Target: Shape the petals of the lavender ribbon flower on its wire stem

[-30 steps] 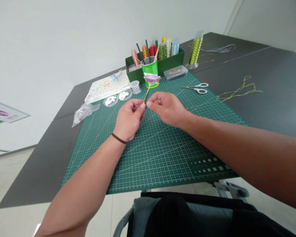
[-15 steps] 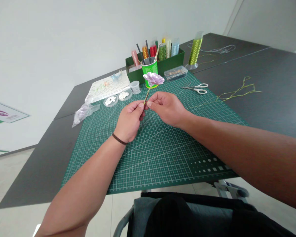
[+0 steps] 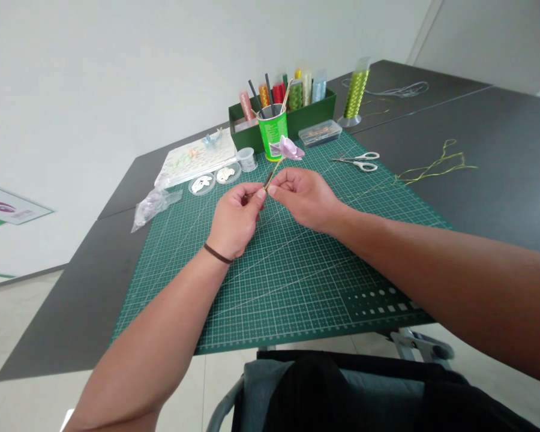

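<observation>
A lilac artificial flower point(image 3: 288, 149) with satiny petals stands on a thin green stem point(image 3: 276, 167) above the mat, its head tipped to the right. My left hand point(image 3: 236, 216) is closed, pinching the lower stem between thumb and forefinger. A short dark strip point(image 3: 269, 178) shows beside the stem just over the fingertips. My right hand point(image 3: 303, 195) is also closed, thumb and forefinger pressed together against the stem at the left fingertips. Whatever lies in that right pinch is too small to make out.
Behind the flower are a green can point(image 3: 273, 129) of tools and a box point(image 3: 312, 114) of thread spools. White-handled scissors point(image 3: 364, 161) and loose green thread point(image 3: 436, 168) lie rightward. Small dishes point(image 3: 202, 183) and a plastic bag point(image 3: 153, 205) sit leftward on the cutting mat point(image 3: 270, 288).
The flower head has swung right and turned, so its petals show from another side. The dark strip by the stem has come into view. Both hands stay almost in place.
</observation>
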The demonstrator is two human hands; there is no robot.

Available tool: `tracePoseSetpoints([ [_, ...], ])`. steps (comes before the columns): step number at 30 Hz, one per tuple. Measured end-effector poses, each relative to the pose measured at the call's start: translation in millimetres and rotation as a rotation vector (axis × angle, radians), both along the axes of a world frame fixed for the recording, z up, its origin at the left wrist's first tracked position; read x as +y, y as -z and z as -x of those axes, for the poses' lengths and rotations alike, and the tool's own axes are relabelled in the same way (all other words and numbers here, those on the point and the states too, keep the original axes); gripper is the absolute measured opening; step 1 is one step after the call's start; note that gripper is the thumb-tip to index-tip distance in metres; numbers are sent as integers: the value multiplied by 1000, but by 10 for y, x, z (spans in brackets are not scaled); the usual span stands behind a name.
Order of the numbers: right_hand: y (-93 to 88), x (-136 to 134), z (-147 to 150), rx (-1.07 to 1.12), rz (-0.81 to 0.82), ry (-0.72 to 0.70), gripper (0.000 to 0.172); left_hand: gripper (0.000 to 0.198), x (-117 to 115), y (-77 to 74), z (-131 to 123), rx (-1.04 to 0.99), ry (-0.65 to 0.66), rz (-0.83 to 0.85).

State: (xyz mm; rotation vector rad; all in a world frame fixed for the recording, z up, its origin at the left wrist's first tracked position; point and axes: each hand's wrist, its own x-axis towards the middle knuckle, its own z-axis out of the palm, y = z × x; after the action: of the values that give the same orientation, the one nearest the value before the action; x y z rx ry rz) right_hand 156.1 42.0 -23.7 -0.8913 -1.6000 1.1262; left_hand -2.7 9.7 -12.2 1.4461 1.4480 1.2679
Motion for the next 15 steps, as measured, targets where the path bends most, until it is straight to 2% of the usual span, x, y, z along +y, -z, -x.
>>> tracePoseSetpoints([
  [8, 50, 24, 11, 39, 4, -9, 18, 15, -22, -3, 13, 72, 25, -36],
  [15, 27, 14, 6, 20, 0, 6, 16, 15, -34, -7, -4, 29, 39, -50],
])
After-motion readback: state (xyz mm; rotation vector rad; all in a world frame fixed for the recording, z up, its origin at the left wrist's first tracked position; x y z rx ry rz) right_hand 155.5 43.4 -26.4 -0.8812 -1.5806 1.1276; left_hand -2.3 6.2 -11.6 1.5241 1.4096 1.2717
